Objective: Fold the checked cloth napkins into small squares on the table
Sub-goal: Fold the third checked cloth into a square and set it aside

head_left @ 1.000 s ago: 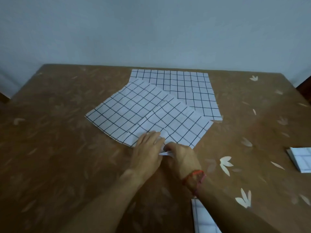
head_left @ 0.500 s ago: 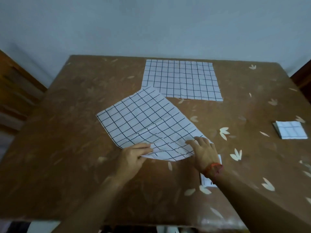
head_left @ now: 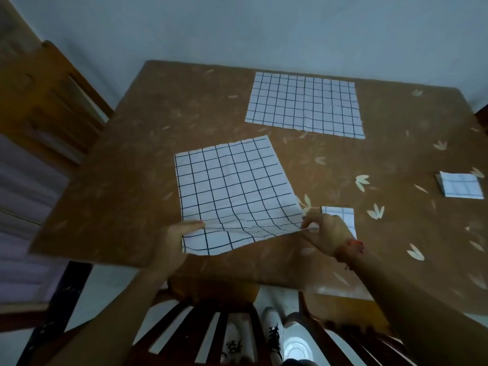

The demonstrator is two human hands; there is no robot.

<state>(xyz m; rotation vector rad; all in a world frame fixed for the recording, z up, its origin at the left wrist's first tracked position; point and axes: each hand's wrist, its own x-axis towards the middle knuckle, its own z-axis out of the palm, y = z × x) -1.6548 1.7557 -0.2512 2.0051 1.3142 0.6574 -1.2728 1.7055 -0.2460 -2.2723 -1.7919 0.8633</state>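
While L hand (head_left: pixel 171 241) grips napkin (head_left: pixel 232 191), R hand (head_left: pixel 326 233) pinches its corner.

A wooden chair (head_left: pixel 52 107) stands at the upper left of the frame against a pale wall (head_left: pixel 264 27); a slatted chair (head_left: pixel 211 289) and white shoes (head_left: pixel 273 328) fill the lower centre.
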